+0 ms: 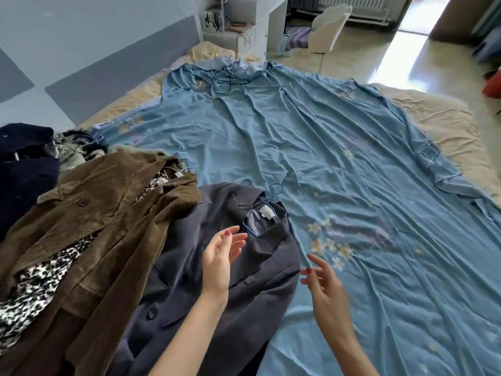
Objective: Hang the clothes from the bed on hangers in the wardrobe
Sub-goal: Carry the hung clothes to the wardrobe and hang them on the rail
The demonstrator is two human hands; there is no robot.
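A dark grey coat (pixel 217 308) lies on the bed in front of me with a blue hanger (pixel 273 195) in its collar, the hook poking out above. My left hand (pixel 219 261) hovers just over the coat below the collar, fingers relaxed, holding nothing. To the right, over the coat's edge and the sheet, my right hand (pixel 325 289) is likewise loose and empty. A brown corduroy jacket (pixel 89 229) over a leopard-print garment (pixel 35 289) lies at the left, also on a blue hanger. Dark clothes (pixel 24 161) are piled behind it.
A wrinkled blue sheet (pixel 325 164) covers the bed. Several spare blue hangers (pixel 225 77) lie at its far end. Beyond stand a white desk (pixel 257 20) and a white chair (pixel 328 28). Padded wall panels run along the left.
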